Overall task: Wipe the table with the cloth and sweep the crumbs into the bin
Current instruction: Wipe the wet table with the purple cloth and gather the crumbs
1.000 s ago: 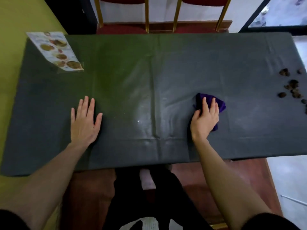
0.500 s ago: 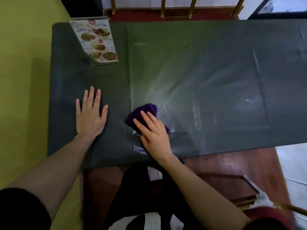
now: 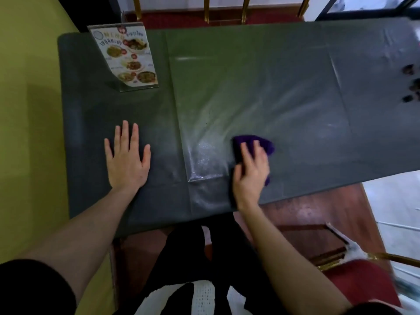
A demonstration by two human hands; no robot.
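— Cloth [image 3: 253,145], where? 
— Near edge of the table [image 3: 261,87], pressed flat under the right hand [image 3: 251,172]. Left hand [image 3: 127,160] lies spread. 
— Anything around? 
— Menu stand [image 3: 127,57] far left; crumbs [image 3: 412,85] far right.

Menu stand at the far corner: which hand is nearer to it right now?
Left. The left hand lies flat just below the menu stand; the right hand, on the purple cloth, is farther right.
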